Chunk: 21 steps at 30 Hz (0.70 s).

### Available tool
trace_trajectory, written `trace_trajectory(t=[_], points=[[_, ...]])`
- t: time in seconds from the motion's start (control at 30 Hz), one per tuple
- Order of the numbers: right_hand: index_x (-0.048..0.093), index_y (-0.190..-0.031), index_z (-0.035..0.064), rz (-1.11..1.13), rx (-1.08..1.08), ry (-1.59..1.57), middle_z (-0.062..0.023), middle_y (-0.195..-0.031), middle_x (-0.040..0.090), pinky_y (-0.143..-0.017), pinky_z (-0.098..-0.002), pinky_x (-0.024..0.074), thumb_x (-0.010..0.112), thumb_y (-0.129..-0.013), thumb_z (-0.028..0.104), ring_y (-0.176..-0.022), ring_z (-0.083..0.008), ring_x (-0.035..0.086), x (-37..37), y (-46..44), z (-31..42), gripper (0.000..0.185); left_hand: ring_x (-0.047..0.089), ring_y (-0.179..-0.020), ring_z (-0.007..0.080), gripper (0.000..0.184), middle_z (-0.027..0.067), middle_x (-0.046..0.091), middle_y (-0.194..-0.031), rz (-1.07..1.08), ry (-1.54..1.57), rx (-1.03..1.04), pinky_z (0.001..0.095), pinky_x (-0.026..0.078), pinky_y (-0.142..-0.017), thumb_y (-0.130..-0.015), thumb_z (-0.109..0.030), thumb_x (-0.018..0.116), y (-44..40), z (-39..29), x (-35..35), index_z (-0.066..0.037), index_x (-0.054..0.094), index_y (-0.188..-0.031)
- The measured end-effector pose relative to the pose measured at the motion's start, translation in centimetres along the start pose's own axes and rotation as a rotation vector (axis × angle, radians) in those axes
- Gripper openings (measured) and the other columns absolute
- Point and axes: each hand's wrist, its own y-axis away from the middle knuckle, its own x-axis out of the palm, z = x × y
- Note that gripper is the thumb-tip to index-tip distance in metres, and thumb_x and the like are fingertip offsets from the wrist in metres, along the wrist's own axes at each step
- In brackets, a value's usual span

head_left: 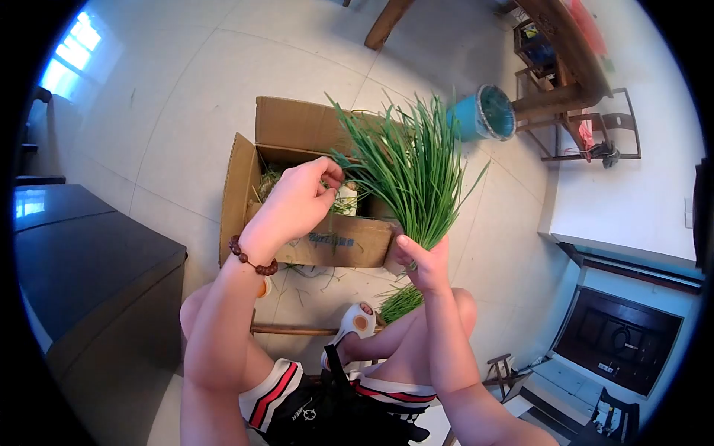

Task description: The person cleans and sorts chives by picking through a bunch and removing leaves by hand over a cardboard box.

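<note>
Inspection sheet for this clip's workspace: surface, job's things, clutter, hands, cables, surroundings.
Surface: pale tiled floor.
Job's things: bunch of long green leaves; open cardboard box with plant scraps inside; more greens near the right leg.
Clutter: loose green bits on the floor near the box.
Hands: right hand grips the bunch's lower end; left hand over the box, fingers curled, hold unclear.
Cables: nothing seen.
Surroundings: blue bucket, wooden furniture, dark furniture at left.

A thick bunch of slender, fresh green leaves (416,175) is gripped by its narrow base in the right hand (425,264); the tips are fanned out loosely (some bent sideways), seen across the cardboard box's (349,247) far right corner.
</note>
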Motion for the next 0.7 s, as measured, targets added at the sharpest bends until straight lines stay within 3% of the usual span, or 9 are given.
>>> trace_trajectory(t=[0.07, 0.27, 0.4, 0.7], points=[[0.057, -0.105, 0.0038, 0.009, 0.008, 0.012, -0.0027, -0.076, 0.055, -0.05, -0.0269, 0.0352, 0.074, -0.087, 0.002, -0.057, -0.0107, 0.046, 0.3, 0.1, 0.3, 0.025, 0.062, -0.081, 0.0114, 0.02, 0.0063, 0.067, -0.092, -0.032, 0.102, 0.121, 0.0273, 0.052, -0.078, -0.094, -0.007, 0.068, 0.0, -0.5, 0.1, 0.002, 0.064, -0.111], [0.056, -0.107, 0.0037, 0.059, 0.002, 0.016, -0.0026, -0.075, 0.054, -0.049, -0.0272, 0.0339, 0.075, -0.087, 0.002, -0.056, -0.0113, 0.046, -0.1, -0.2, 0.0, 0.028, 0.059, -0.087, 0.0051, 0.018, -0.0015, 0.067, -0.095, -0.124, 0.414, 0.14, 0.0231, 0.049, -0.081, -0.097, -0.012, 0.07, -0.6, -1.4, -0.8, -0.001, 0.067, -0.111], [0.055, -0.11, 0.0035, 0.059, 0.001, 0.026, -0.0033, -0.076, 0.054, -0.049, -0.027, 0.0337, 0.074, -0.087, 0.002, -0.056, -0.0116, 0.046, 0.0, -0.1, 0.0, 0.029, 0.057, -0.084, 0.0036, 0.013, -0.003, 0.066, -0.091, -0.095, 0.388, 0.113, 0.0215, 0.047, -0.077, -0.096, -0.009, 0.07, -0.7, -1.4, -0.8, -0.001, 0.07, -0.105], [0.056, -0.109, 0.0028, 0.063, 0.011, 0.018, -0.0038, -0.077, 0.055, -0.049, -0.027, 0.0338, 0.074, -0.087, 0.0, -0.056, -0.011, 0.046, 0.1, 0.0, -0.1, 0.028, 0.059, -0.085, 0.0041, 0.01, -0.0018, 0.066, -0.091, -0.096, 0.398, 0.099, 0.0228, 0.049, -0.079, -0.095, -0.005, 0.067, -1.0, -0.9, -0.5, -0.001, 0.067, -0.104]])
